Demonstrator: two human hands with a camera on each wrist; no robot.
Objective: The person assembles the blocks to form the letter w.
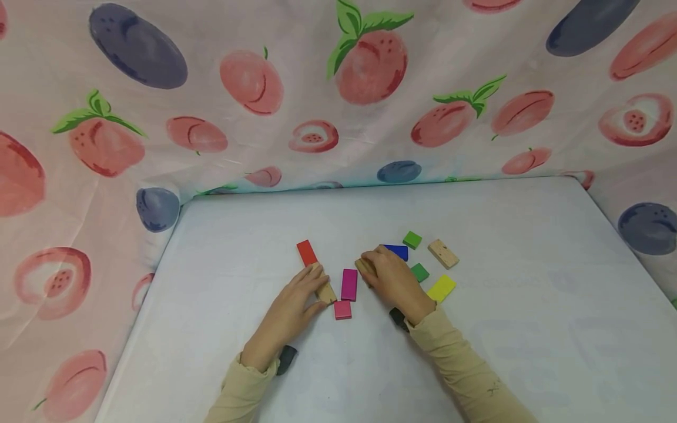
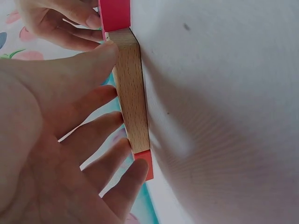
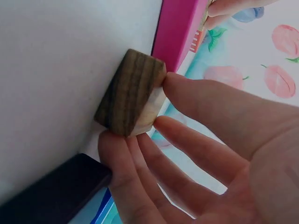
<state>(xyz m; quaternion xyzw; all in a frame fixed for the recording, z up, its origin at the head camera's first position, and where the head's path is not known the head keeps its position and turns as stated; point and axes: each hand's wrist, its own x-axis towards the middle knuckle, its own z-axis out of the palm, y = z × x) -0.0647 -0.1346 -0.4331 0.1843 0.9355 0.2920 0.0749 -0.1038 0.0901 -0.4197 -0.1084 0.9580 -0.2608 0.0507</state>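
In the head view, my left hand [image 1: 291, 302] rests on a plain wooden block [image 1: 326, 292], its fingers spread along the piece and the thumb at the near end. The left wrist view shows these fingers [image 2: 100, 126] nearly straight against the wood [image 2: 131, 88]. A red block [image 1: 307, 252] continues the line at the far end; a pink block [image 1: 342, 310] is by the near corner. My right hand [image 1: 394, 279] pinches a striped wooden block [image 3: 131, 91] between thumb and fingers. Just left of it lies a magenta block [image 1: 349, 285].
Beyond and right of the right hand lie a blue block [image 1: 396, 252], two green blocks [image 1: 412, 239], a wooden block [image 1: 443, 253] and a yellow block [image 1: 441, 288]. A fruit-print cloth [image 1: 301, 64] rises along the back and sides of the white table [image 1: 529, 352].
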